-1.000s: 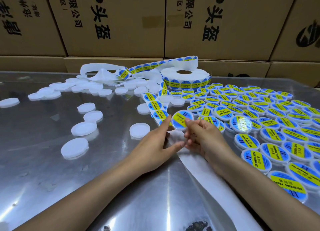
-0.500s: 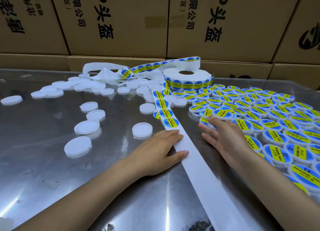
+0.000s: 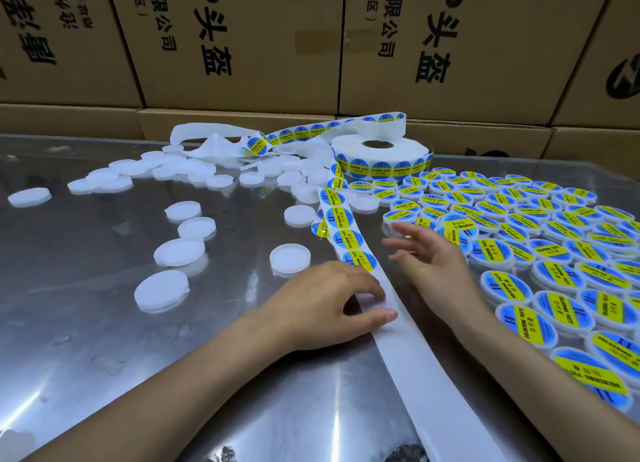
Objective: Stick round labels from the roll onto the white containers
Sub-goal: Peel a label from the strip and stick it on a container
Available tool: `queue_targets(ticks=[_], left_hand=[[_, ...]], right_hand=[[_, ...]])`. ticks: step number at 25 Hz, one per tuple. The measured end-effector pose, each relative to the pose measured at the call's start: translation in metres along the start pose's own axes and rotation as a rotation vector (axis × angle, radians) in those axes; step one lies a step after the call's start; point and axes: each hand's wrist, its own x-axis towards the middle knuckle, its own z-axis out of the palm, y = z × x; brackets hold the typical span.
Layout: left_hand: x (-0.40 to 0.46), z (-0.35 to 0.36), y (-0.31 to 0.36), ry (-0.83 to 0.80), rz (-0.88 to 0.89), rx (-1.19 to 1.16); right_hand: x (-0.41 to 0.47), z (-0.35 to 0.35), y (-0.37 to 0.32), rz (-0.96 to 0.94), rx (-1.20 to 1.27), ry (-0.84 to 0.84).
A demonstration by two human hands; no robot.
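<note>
My left hand (image 3: 322, 302) pinches the bare liner (image 3: 408, 344), fingers curled. My right hand (image 3: 429, 253) hovers spread, empty, just beside labelled containers (image 3: 505, 285) at three o'clock. The roll (image 3: 379, 158) sits at twelve; blank containers (image 3: 180, 250) at ten.

Stacked brown cardboard boxes (image 3: 242, 39) wall off the reflective metal table (image 3: 86, 323).
</note>
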Motion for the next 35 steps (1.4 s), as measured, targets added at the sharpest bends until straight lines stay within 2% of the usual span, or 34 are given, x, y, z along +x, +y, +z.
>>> queue_targets(ticks=[3, 6, 8, 10, 15, 20, 23, 31, 35], left_hand=[[0.001, 0.0, 0.001, 0.034, 0.029, -0.054], [0.001, 0.003, -0.002, 0.152, -0.046, -0.098], [0.002, 0.007, -0.007, 0.22, -0.151, -0.072], [0.002, 0.01, -0.012, 0.191, -0.227, -0.024], [0.003, 0.008, -0.016, 0.089, -0.246, -0.046], [0.003, 0.004, -0.014, 0.092, -0.266, -0.017], [0.002, 0.002, -0.012, 0.15, -0.265, -0.06], [0.004, -0.001, -0.013, 0.188, -0.359, -0.21], [0.005, -0.001, -0.015, 0.276, -0.364, -0.248]], right_hand=[[-0.005, 0.005, 0.005, -0.08, -0.284, -0.192], [-0.006, 0.004, 0.007, -0.124, -0.404, -0.248], [-0.006, 0.003, 0.007, -0.115, -0.389, -0.232], [-0.004, 0.004, 0.007, -0.093, -0.385, -0.196], [-0.005, 0.006, 0.009, -0.112, -0.4, -0.145], [-0.006, 0.01, 0.008, -0.138, -0.305, -0.112], [-0.005, 0.01, 0.009, -0.163, -0.305, -0.082], [-0.004, 0.007, 0.011, -0.172, -0.346, -0.231], [-0.004, 0.007, 0.011, -0.157, -0.348, -0.238]])
